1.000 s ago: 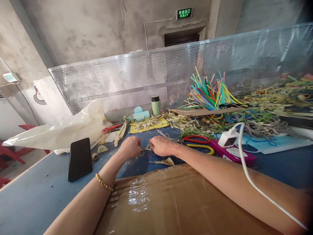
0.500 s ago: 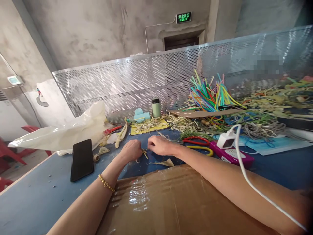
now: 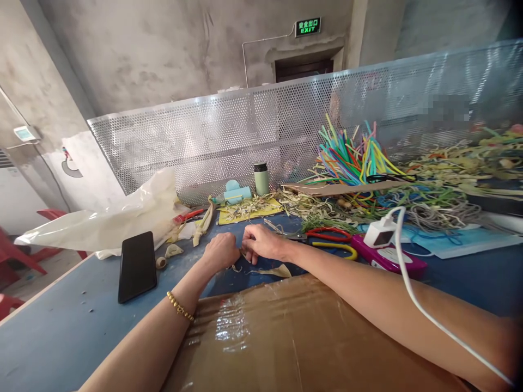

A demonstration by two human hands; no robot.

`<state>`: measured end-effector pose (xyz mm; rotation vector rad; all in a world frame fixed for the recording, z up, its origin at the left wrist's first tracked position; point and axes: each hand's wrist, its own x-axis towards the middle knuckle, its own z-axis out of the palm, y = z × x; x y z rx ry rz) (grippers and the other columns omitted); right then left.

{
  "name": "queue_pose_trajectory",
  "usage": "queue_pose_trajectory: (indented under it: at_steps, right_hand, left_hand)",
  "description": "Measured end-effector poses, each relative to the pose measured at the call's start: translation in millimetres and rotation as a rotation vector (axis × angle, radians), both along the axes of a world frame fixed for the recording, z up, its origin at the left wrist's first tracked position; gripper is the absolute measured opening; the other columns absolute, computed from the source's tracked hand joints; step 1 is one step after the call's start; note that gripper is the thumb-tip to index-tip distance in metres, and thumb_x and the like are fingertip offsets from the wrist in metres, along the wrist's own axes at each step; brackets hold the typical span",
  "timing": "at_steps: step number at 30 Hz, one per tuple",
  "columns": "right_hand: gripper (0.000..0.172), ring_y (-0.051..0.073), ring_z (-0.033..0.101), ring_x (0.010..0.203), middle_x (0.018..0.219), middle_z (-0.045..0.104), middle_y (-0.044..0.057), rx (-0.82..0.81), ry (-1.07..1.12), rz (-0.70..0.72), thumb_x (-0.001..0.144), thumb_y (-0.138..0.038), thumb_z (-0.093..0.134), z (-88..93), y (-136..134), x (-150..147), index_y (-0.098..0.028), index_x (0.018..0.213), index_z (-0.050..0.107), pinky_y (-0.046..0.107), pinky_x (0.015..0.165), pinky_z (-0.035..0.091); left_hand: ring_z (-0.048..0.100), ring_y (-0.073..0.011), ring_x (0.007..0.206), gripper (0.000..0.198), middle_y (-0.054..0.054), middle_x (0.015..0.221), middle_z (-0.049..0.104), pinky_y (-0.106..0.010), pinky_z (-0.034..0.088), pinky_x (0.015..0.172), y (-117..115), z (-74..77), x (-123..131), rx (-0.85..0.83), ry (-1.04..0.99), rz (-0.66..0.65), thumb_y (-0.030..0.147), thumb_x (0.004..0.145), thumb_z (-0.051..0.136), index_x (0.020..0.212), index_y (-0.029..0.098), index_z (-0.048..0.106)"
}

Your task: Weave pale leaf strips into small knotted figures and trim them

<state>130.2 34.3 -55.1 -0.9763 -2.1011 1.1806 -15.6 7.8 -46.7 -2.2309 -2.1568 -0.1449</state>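
Note:
My left hand (image 3: 223, 251) is closed, its fingertips pinching a small bunch of pale dried plant strips (image 3: 242, 253), mostly hidden. My right hand (image 3: 262, 243) meets it from the right, thumb and index finger curled at the same strips; what exactly sits in its pinch is hidden. Just below the hands lies a dry husk scrap (image 3: 280, 271) on the blue tabletop (image 3: 61, 332). Both forearms reach over a brown cardboard box (image 3: 286, 337) with clear tape on it.
A black phone (image 3: 138, 267) lies on the left, beside a cream plastic sheet (image 3: 122, 209). Behind the hands are dried scraps on a yellow sheet (image 3: 229, 216) and a green bottle (image 3: 261, 179). Red-handled scissors (image 3: 329, 233), a purple box (image 3: 392, 258) and a white cable (image 3: 408, 283) are right.
My right hand has moved left and slightly down, closing the gap to my left hand. The strips that stuck out between the hands are now mostly covered by fingers.

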Motion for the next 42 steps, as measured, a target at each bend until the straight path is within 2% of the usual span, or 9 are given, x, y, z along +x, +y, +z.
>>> queue_pose_trajectory:
  at_steps: [6, 12, 14, 17, 21, 24, 28, 35, 42]
  right_hand:
    - [0.012, 0.014, 0.059, 0.060, 0.064, 0.063, 0.002, 0.476, -0.307, 0.006, 0.085, -0.006, 0.049, 1.9, -1.7, 1.0, -0.017, 0.081, 0.050, 0.023, 0.059, 0.039]
    - [0.013, 0.014, 0.057, 0.066, 0.070, 0.063, 0.003, 0.532, -0.327, 0.007, 0.085, -0.005, 0.049, 7.1, -3.8, 5.5, -0.017, 0.080, 0.050, 0.024, 0.062, 0.035]
    - [0.017, 0.013, 0.054, 0.066, 0.068, 0.061, 0.001, 0.526, -0.223, 0.000, 0.086, -0.006, 0.048, 11.8, -3.4, 9.7, -0.018, 0.075, 0.048, 0.024, 0.063, 0.036]
    - [0.017, 0.012, 0.052, 0.066, 0.072, 0.060, 0.000, 0.551, -0.050, 0.038, 0.090, -0.012, 0.048, 21.3, -1.6, 16.6, -0.018, 0.074, 0.049, 0.024, 0.064, 0.037]
    - [0.013, 0.012, 0.053, 0.072, 0.080, 0.061, 0.001, 0.557, 0.075, 0.125, 0.094, -0.020, 0.048, 33.8, -1.5, 24.0, -0.017, 0.082, 0.053, 0.025, 0.069, 0.040]
    - [0.014, 0.012, 0.053, 0.072, 0.081, 0.061, 0.002, 0.560, 0.066, 0.120, 0.093, -0.024, 0.051, 41.0, -5.6, 26.3, -0.017, 0.082, 0.053, 0.026, 0.069, 0.042]
    - [0.012, 0.010, 0.057, 0.070, 0.094, 0.064, 0.006, 0.557, 0.114, 0.091, 0.092, -0.021, 0.049, 47.4, -13.0, 26.6, -0.017, 0.082, 0.052, 0.025, 0.067, 0.046]
    - [0.013, 0.008, 0.049, 0.050, 0.059, 0.056, -0.003, 0.563, -0.112, -0.107, 0.090, -0.022, 0.052, 54.1, -11.1, 33.0, -0.015, 0.079, 0.055, 0.021, 0.053, 0.036]
    - [0.014, 0.008, 0.044, 0.054, 0.056, 0.054, -0.003, 0.620, -0.175, -0.142, 0.082, -0.014, 0.060, 54.0, -17.1, 26.7, -0.013, 0.068, 0.061, 0.022, 0.056, 0.032]
  left_hand:
    - [0.071, -0.0291, 0.089, 0.025, -0.018, 0.088, 0.075, -0.031, 0.048, 0.068, 7.3, 4.2, -4.9, -0.037, -0.037, -0.013, 0.018, 0.072, 0.051, 0.081, 0.015, 0.074]
    - [0.066, -0.0204, 0.077, 0.018, -0.007, 0.070, 0.071, -0.026, 0.046, 0.068, 8.2, 7.1, -12.5, 0.025, -0.206, -0.066, 0.015, 0.073, 0.053, 0.073, 0.016, 0.071]
    - [0.065, -0.0186, 0.077, 0.020, -0.005, 0.074, 0.070, -0.026, 0.046, 0.067, 8.6, 10.2, -19.1, 0.096, -0.406, -0.081, 0.023, 0.081, 0.052, 0.078, 0.014, 0.070]
    - [0.065, -0.0185, 0.080, 0.039, -0.009, 0.088, 0.070, -0.026, 0.047, 0.067, 7.1, 16.9, -28.7, 0.131, -0.921, -0.082, 0.043, 0.089, 0.050, 0.094, 0.009, 0.067]
    - [0.066, -0.0176, 0.074, 0.056, -0.013, 0.090, 0.070, -0.028, 0.048, 0.066, -1.9, 26.3, -32.6, -0.265, -1.296, -0.323, 0.060, 0.083, 0.059, 0.100, 0.008, 0.067]
    - [0.065, -0.0154, 0.064, 0.047, -0.011, 0.084, 0.071, -0.029, 0.048, 0.065, -8.8, 31.9, -30.6, -0.368, -1.318, -0.443, 0.050, 0.069, 0.078, 0.088, 0.009, 0.069]
    - [0.066, -0.0157, 0.062, 0.037, -0.010, 0.078, 0.072, -0.028, 0.048, 0.062, -11.4, 34.8, -26.5, -0.290, -1.341, -0.398, 0.038, 0.067, 0.082, 0.083, 0.008, 0.068]
    - [0.068, -0.0168, 0.060, 0.029, -0.002, 0.063, 0.066, -0.027, 0.049, 0.057, -4.8, 27.9, -13.8, 0.003, -1.420, -0.195, 0.027, 0.065, 0.081, 0.079, 0.013, 0.060]
    - [0.056, -0.0126, 0.042, 0.007, 0.002, 0.043, 0.059, -0.022, 0.038, 0.046, 0.8, 15.5, -8.4, 0.181, -0.864, -0.082, 0.022, 0.073, 0.065, 0.070, 0.017, 0.061]
